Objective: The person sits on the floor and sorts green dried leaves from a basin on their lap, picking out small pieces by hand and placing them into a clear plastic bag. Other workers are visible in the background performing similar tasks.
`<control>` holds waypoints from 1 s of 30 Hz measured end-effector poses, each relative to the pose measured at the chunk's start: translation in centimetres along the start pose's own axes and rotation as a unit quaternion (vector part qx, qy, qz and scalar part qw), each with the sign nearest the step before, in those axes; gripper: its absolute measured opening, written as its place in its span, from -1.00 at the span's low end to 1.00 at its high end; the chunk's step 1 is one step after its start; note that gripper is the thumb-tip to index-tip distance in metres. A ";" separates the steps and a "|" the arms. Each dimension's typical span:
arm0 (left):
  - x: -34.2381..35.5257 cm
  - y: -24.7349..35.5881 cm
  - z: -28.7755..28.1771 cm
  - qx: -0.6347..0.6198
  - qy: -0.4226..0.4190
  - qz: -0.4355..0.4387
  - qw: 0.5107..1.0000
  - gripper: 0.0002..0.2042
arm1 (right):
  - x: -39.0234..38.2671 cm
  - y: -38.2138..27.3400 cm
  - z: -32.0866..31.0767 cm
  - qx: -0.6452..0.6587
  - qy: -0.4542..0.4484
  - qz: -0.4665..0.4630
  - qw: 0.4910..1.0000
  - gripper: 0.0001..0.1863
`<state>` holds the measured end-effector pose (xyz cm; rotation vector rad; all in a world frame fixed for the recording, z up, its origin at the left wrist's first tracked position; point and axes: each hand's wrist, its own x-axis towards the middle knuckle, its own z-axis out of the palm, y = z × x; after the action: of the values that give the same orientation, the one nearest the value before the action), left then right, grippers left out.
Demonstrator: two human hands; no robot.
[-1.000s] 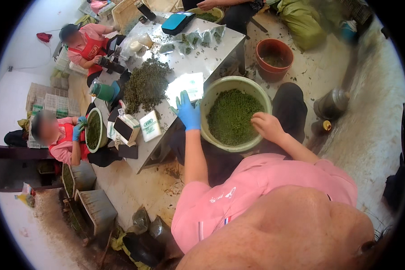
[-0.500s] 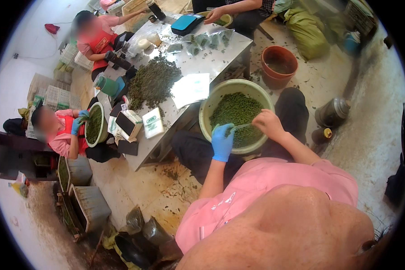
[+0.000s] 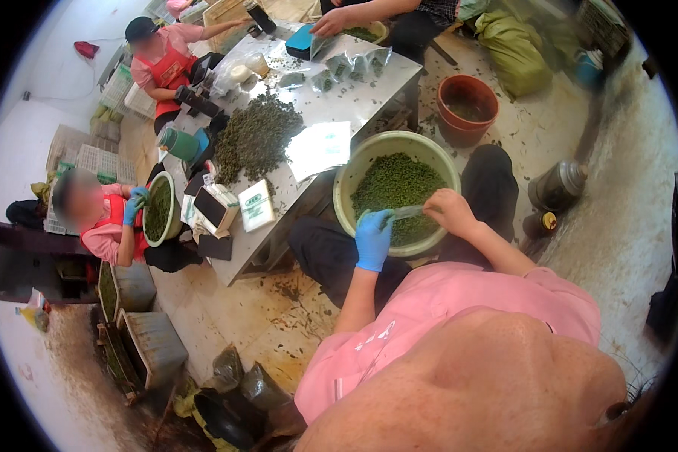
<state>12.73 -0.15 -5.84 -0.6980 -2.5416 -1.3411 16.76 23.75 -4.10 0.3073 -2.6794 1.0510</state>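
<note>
Between my two hands a small clear plastic bag [image 3: 407,213] is stretched out nearly level. My left hand [image 3: 374,239], in a blue glove, is closed on the bag's left end. The bare right hand [image 3: 450,211] pinches its right end. Both hands are above the near part of a round pale green basin [image 3: 344,181]. Loose green bits, like small rolled leaves [image 3: 395,181], fill much of the basin. It stands between my knees. Whether the bag holds anything cannot be made out.
A metal table [image 3: 377,90] bears a heap of darker leaves [image 3: 256,135], white sheets [image 3: 320,151] and filled clear bags [image 3: 350,68]. Co-workers sit around it, one with a basin [image 3: 175,226]. At right stand orange-red buckets [image 3: 467,124] and a metal flask [image 3: 557,188].
The bag now shows broader between my hands, which have barely moved. Across the table, a co-worker's hand has shifted left over the blue case and lifts a clear bag.
</note>
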 end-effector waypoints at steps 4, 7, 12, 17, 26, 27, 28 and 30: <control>-0.1 0.0 -0.1 0.007 0.007 0.014 1.000 -0.88 | 0.0 -0.2 0.2 -0.011 0.002 0.004 1.000 -0.88; 0.1 0.4 -0.3 0.007 0.010 0.014 1.000 -0.89 | -0.1 -0.6 0.2 -0.002 0.017 0.004 1.000 -0.85; 0.0 0.3 -0.5 0.006 0.001 0.006 1.000 -0.89 | 0.0 -0.6 0.0 -0.002 -0.013 0.025 1.000 -0.87; 0.2 0.7 -0.4 0.011 -0.003 0.013 1.000 -0.88 | -0.1 0.2 0.4 0.002 -0.006 0.003 1.000 -0.89; 0.2 0.6 -0.2 0.015 -0.021 0.010 1.000 -0.86 | -0.5 0.5 0.3 -0.004 -0.017 -0.026 1.000 -0.89; 0.2 0.5 -0.1 0.012 -0.020 0.013 1.000 -0.86 | -0.5 0.5 0.2 -0.003 -0.021 -0.024 0.999 -0.89; 0.2 0.3 0.0 0.021 -0.012 0.024 0.999 -0.85 | -0.6 0.8 0.2 0.007 -0.047 -0.018 0.999 -0.87; 0.3 0.2 0.0 0.039 0.005 0.047 0.998 -0.84 | -0.1 0.9 -0.4 0.030 -0.097 -0.006 0.995 -0.75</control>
<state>12.55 0.08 -5.54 -0.7834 -2.5054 -1.2061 16.70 24.66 -4.39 0.4590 -2.8143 1.1550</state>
